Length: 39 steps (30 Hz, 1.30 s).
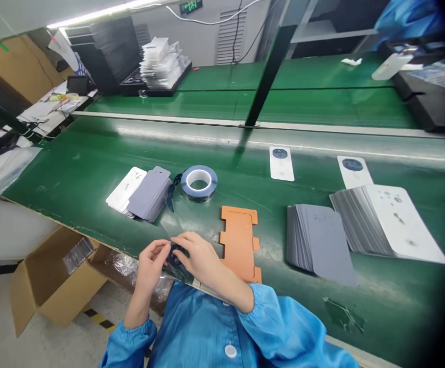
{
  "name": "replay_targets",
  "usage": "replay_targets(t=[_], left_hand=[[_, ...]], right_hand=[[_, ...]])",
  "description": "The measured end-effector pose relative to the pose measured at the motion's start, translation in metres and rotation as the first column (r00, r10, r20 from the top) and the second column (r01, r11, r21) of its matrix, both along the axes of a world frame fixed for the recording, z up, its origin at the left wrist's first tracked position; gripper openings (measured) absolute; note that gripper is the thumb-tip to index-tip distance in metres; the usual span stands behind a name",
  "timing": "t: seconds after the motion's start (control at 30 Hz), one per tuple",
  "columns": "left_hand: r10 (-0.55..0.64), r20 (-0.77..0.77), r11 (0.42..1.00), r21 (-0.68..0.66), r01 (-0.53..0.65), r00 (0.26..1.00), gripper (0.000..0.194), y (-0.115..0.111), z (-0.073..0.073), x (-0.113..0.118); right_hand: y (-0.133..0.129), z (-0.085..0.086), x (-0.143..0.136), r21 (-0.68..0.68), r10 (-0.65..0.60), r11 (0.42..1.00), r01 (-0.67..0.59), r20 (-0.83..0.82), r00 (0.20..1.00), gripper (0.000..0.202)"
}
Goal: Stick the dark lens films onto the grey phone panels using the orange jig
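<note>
Near the table's front edge, my left hand [152, 263] pinches one side of a dark blue film piece [174, 255]. My right hand [201, 258] holds the other side, its fingers covering part of the film. An orange fixture plate [239, 240] with side tabs lies just right of my right hand. Beyond my hands sits a roll of blue film [198, 176], with a dark strip of cut-outs [171, 191] trailing from its left. Left of that strip are a stack of grey phone-back panels [149, 194] and white panels [127, 189].
Fanned grey panels [320, 240] and white panels [398, 220] lie on the right. Two single panels [282, 168], [354, 176] with dark round film lie behind them. A post [266, 71] rises at the table's back rail. An open carton [49, 286] stands below left.
</note>
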<state>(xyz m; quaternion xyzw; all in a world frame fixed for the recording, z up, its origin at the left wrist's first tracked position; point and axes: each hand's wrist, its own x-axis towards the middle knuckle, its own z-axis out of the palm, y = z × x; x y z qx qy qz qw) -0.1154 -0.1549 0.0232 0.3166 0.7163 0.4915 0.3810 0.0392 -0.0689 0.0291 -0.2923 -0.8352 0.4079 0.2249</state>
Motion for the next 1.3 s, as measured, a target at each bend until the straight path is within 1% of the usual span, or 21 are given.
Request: replay_targets(t=[0.13,0.23,0.33,0.4,0.47,0.53,0.57,0.6,0.63,0.67,0.7,0.77,0.8,0.83,0.87,0.93,0.97,1.07,1.13,1.17,1.3], left_hand=[[-0.006,0.029,0.999,-0.035,0.007,1.000,0.030,0.013,0.003,0.001],[0.028,0.045,0.998,-0.060,-0.025,0.999,0.028,0.018,0.002,-0.002],[0.076,-0.010,0.994,-0.075,-0.076,0.997,0.030,0.019,0.001,-0.015],[0.117,-0.137,0.989,-0.072,-0.127,0.984,0.033,0.017,0.001,-0.027],[0.146,-0.333,0.984,-0.048,-0.172,0.931,0.035,0.016,0.005,-0.036],[0.204,-0.535,0.974,0.029,-0.223,0.820,0.039,0.016,0.014,-0.036],[0.234,-0.610,0.970,0.088,-0.229,0.757,0.040,0.018,0.020,-0.031],[0.255,-0.657,0.966,0.151,-0.208,0.709,0.039,0.021,0.025,-0.023],[0.255,-0.670,0.967,0.194,-0.167,0.697,0.036,0.025,0.031,-0.013],[0.222,-0.649,0.971,0.211,-0.109,0.728,0.034,0.030,0.035,-0.001],[0.145,-0.592,0.980,0.194,-0.034,0.793,0.029,0.037,0.037,0.012],[-0.062,-0.381,0.989,0.097,0.107,0.922,0.024,0.055,0.037,0.039],[-0.168,-0.257,0.982,0.039,0.184,0.952,0.026,0.065,0.034,0.051],[-0.276,-0.145,0.961,-0.019,0.277,0.950,0.027,0.075,0.030,0.062],[-0.350,-0.054,0.937,-0.038,0.348,0.935,0.028,0.085,0.025,0.072],[-0.442,0.065,0.894,-0.040,0.445,0.894,0.031,0.104,0.014,0.085],[-0.460,0.090,0.884,-0.041,0.465,0.883,0.032,0.112,0.010,0.089],[-0.452,0.090,0.887,-0.060,0.458,0.887,0.028,0.129,-0.001,0.094],[-0.438,0.072,0.893,-0.080,0.442,0.896,0.024,0.136,-0.006,0.093],[-0.433,0.067,0.895,-0.088,0.438,0.899,0.023,0.138,-0.009,0.092],[-0.420,0.085,0.899,-0.097,0.427,0.904,0.022,0.144,-0.015,0.091]], right_hand=[[-0.002,-0.007,0.001,0.005,-0.034,0.999,0.034,-0.018,0.999,0.023],[-0.006,-0.009,0.004,-0.001,-0.053,0.999,0.053,-0.108,0.993,0.021],[-0.011,0.000,0.017,-0.069,-0.057,0.997,0.039,-0.274,0.960,0.021],[-0.011,0.011,0.033,-0.164,-0.110,0.985,0.053,-0.360,0.926,0.015],[-0.009,0.021,0.055,-0.279,-0.218,0.954,0.112,-0.386,0.896,0.006],[-0.003,0.025,0.080,-0.380,-0.340,0.904,0.195,-0.366,0.866,0.010],[0.001,0.025,0.092,-0.418,-0.393,0.878,0.234,-0.348,0.851,0.014],[0.004,0.023,0.103,-0.446,-0.434,0.854,0.267,-0.330,0.838,0.016],[0.008,0.021,0.113,-0.467,-0.467,0.834,0.295,-0.310,0.828,0.016],[0.012,0.017,0.122,-0.484,-0.495,0.814,0.320,-0.292,0.819,0.015],[0.015,0.013,0.129,-0.504,-0.519,0.795,0.337,-0.278,0.808,0.015],[0.022,0.005,0.138,-0.556,-0.561,0.755,0.348,-0.272,0.781,0.015],[0.025,0.001,0.141,-0.582,-0.579,0.736,0.345,-0.278,0.767,0.016],[0.027,-0.002,0.143,-0.601,-0.592,0.723,0.340,-0.287,0.753,0.018],[0.030,-0.005,0.144,-0.608,-0.599,0.719,0.338,-0.295,0.744,0.021],[0.036,-0.009,0.145,-0.569,-0.601,0.733,0.373,-0.284,0.747,0.026],[0.040,-0.010,0.146,-0.517,-0.596,0.751,0.412,-0.262,0.759,0.026],[0.052,-0.014,0.148,-0.259,-0.560,0.819,0.512,-0.167,0.812,0.027],[0.061,-0.016,0.150,-0.105,-0.521,0.853,0.511,-0.112,0.846,0.031],[0.065,-0.016,0.151,-0.054,-0.500,0.866,0.497,-0.087,0.861,0.034],[0.077,-0.016,0.153,0.047,-0.451,0.892,0.450,0.016,0.892,0.040]])
